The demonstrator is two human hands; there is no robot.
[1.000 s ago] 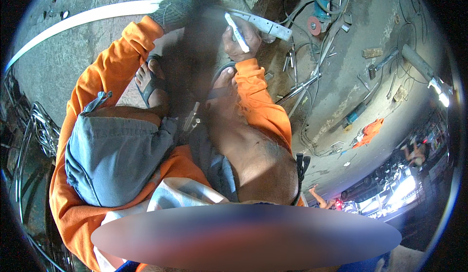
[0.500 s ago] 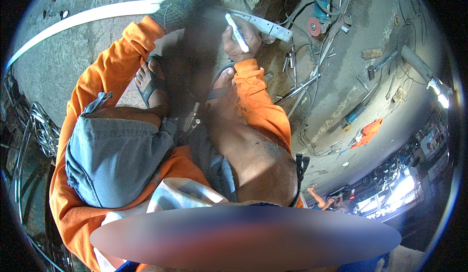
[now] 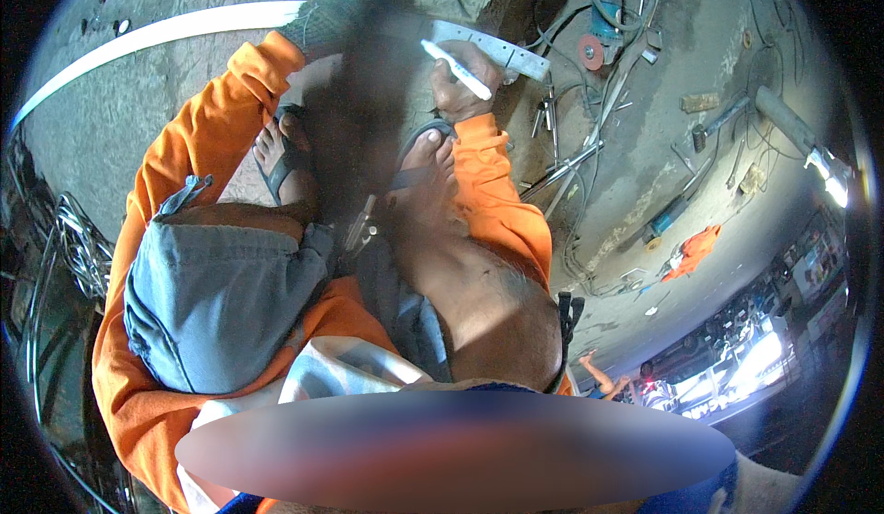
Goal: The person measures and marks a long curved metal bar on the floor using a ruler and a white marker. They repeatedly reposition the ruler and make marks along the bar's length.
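1. Left hand, gloved, is pressed down on the long white strip at 11 o'clock, apparently steadying it on the floor
2. Right hand is clamped on a white marker, tip over the strip's end at 12 o'clock, seemingly to mark it
3. An angle grinder lies at 1 o'clock

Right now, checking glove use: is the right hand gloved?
No, the right hand is bare, holding a white marker; only the left hand is gloved.
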